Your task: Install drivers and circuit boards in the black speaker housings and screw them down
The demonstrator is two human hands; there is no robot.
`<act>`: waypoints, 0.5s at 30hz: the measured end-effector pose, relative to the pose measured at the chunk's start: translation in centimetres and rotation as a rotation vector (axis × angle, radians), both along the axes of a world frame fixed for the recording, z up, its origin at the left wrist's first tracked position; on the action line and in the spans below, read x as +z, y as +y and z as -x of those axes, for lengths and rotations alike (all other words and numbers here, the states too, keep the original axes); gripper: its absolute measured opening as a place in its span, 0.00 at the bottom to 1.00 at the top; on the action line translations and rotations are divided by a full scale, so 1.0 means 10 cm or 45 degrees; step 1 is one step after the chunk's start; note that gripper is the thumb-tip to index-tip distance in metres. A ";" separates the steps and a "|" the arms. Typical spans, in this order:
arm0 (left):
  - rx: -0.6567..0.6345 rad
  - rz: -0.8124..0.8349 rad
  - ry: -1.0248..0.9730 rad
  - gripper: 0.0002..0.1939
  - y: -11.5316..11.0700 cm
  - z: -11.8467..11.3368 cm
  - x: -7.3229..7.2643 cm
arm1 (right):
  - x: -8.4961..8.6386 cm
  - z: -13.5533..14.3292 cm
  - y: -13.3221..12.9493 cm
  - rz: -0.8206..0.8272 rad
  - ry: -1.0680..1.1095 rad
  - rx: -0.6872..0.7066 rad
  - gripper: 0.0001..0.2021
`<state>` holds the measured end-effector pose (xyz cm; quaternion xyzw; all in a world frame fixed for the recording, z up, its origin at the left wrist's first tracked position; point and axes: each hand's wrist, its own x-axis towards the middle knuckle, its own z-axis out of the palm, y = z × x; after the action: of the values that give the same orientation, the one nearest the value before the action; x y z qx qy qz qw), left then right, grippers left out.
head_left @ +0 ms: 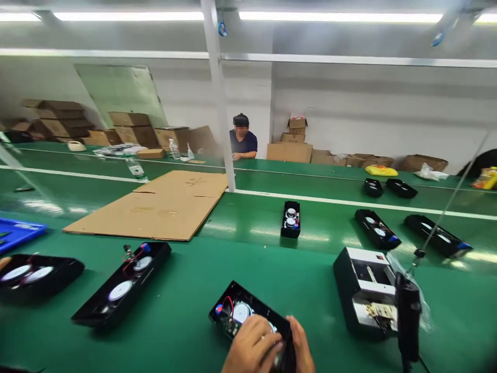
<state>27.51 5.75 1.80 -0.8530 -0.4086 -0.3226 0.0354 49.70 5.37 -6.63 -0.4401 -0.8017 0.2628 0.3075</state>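
Note:
A black speaker housing [264, 306] lies at the bottom middle, its open side up. Inside it are round white-backed speakers [242, 312], red wires and a small circuit board [230, 326]. My left hand [251, 344] is curled over the housing's near part, fingers closed around something greyish that I cannot make out. Along the housing's right side, my right hand [302, 344] grips its wall. The hands partly cover the second speaker and the near end.
Two more speaker housings [124, 285] [42, 277] lie to the left, beside a blue tray [23, 233]. On the right stand a black-and-white machine [365, 295] and a hanging black tool [407, 311]. Cardboard [171, 207] lies ahead; a person [244, 145] sits beyond the white post [217, 98].

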 end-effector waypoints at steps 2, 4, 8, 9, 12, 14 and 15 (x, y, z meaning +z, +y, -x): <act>-0.076 -0.039 -0.068 0.06 -0.03 0.26 0.17 | -0.05 -0.22 0.00 0.042 0.127 -0.041 0.70; -0.151 -0.077 -0.031 0.08 -0.05 0.49 0.26 | 0.09 -0.48 -0.01 0.171 0.195 -0.054 0.74; -0.198 -0.053 0.051 0.05 -0.05 0.67 0.21 | 0.65 -0.88 -0.04 0.495 0.089 -0.138 0.63; -0.210 -0.053 0.045 0.08 -0.04 0.66 0.19 | 0.76 -0.93 -0.05 0.550 0.063 -0.144 0.62; -0.259 -0.121 0.029 0.17 0.04 0.59 0.17 | 0.93 -0.98 -0.07 0.654 0.024 -0.171 0.61; -0.227 -0.147 0.022 0.16 0.12 0.53 0.17 | 0.93 -0.98 -0.11 0.678 0.020 -0.175 0.60; -0.198 -0.139 0.007 0.14 0.16 0.49 0.17 | 0.92 -0.98 -0.13 0.665 0.031 -0.175 0.58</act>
<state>22.61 7.37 3.53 -0.8798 -0.3230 -0.3439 0.0579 59.53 4.06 2.62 -0.5547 -0.6712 0.4444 0.2104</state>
